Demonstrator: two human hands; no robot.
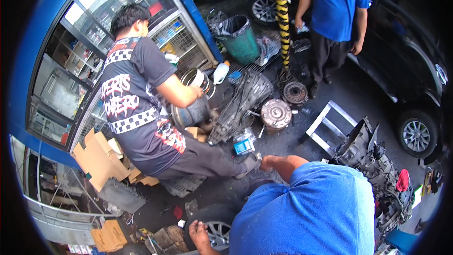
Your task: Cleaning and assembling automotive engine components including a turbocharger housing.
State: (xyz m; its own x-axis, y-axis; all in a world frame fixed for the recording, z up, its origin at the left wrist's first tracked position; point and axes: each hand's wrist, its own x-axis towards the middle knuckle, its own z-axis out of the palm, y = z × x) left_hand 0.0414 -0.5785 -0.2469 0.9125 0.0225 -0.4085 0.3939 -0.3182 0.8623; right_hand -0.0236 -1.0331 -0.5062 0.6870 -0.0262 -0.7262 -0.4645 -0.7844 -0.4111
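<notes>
My right hand (pixel 267 164) reaches out from a blue short sleeve (pixel 304 208) that fills much of the lower foreground. It is beside a co-worker's shoe (pixel 248 164), and its fingers are too small and partly hidden to show whether they grip anything. Lower left, my left hand (pixel 201 237) rises from the bottom edge, fingers loosely bent and nothing visible in them. It overlaps the edge of a tyre on a silver wheel (pixel 218 232). A blue-and-white box (pixel 244 147) lies on the floor beyond my right hand.
A co-worker in a dark printed shirt (pixel 130 85) leans over a wheel rim (pixel 192 113). Gearbox housings (pixel 245 99) and round metal parts (pixel 276 114) lie ahead. A metal frame (pixel 330 125), transmission (pixel 377 165), striped post (pixel 281 14), another person (pixel 335 7) and black vehicle (pixel 401 42) are rightward.
</notes>
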